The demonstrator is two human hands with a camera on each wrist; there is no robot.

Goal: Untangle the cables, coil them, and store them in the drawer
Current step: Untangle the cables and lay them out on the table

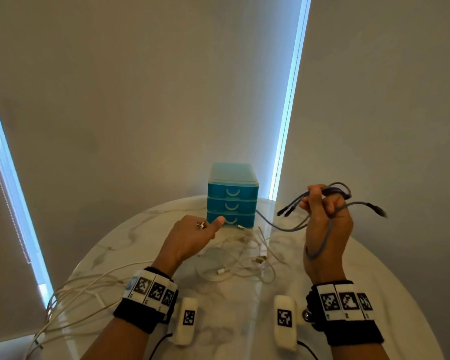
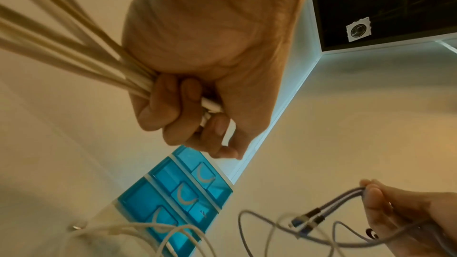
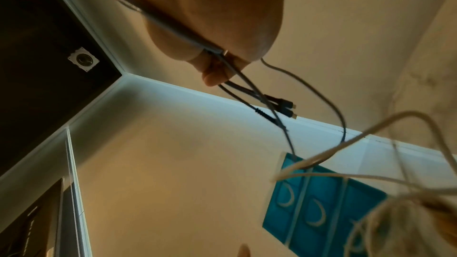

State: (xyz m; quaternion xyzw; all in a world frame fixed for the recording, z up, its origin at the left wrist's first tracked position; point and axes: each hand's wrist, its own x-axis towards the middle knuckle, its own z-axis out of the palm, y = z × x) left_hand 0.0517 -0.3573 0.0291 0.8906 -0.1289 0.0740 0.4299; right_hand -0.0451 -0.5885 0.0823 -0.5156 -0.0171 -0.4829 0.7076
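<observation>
My left hand [image 1: 192, 236] [image 2: 188, 108] grips a bundle of white cables [image 2: 74, 62]; their loops trail off the table's left edge [image 1: 70, 294]. More white cable [image 1: 242, 258] lies tangled on the table in front of the blue three-drawer unit [image 1: 231, 196] [image 2: 178, 198] [image 3: 319, 208], whose drawers are all closed. My right hand [image 1: 325, 216] [image 3: 217, 50] is raised to the right of the unit and holds a looped grey cable [image 1: 333, 198] [image 3: 247, 85]. Its dark plugs [image 1: 286, 210] [image 2: 306, 222] stick out leftward, and one strand sags to the table beside the unit.
The round marble table [image 1: 218, 320] carries the unit at its far edge. Grey blinds hang behind it with a bright gap [image 1: 289, 105]. The table's near rim runs close under my wrists.
</observation>
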